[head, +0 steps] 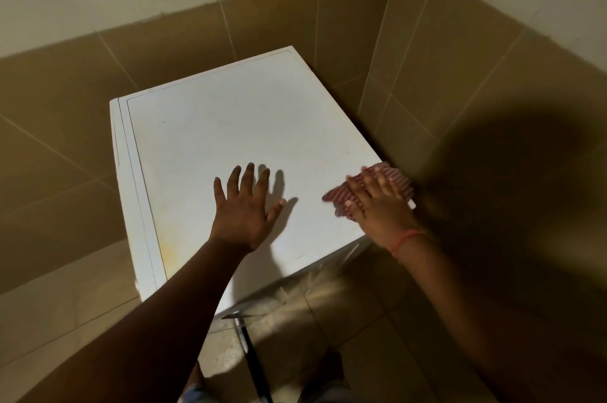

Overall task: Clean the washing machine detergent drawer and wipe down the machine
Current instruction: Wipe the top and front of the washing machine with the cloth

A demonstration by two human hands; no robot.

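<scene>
The white washing machine [230, 126] stands in a tiled corner, and I look down on its flat top. My left hand [244, 205] lies flat on the top near the front, fingers spread. At the machine's right front corner my right hand [377, 202] presses a red-and-white striped cloth [397, 180] onto the top with fingers extended. The cloth hangs partly over the right edge. A yellowish stain [166, 245] marks the top near its front left. The detergent drawer is out of sight.
Brown tiled walls [460, 100] close in behind and to the right of the machine. A dark handle-like object [253, 360] stands below the machine's front, by the tiled floor [328, 320]. My feet show at the bottom edge.
</scene>
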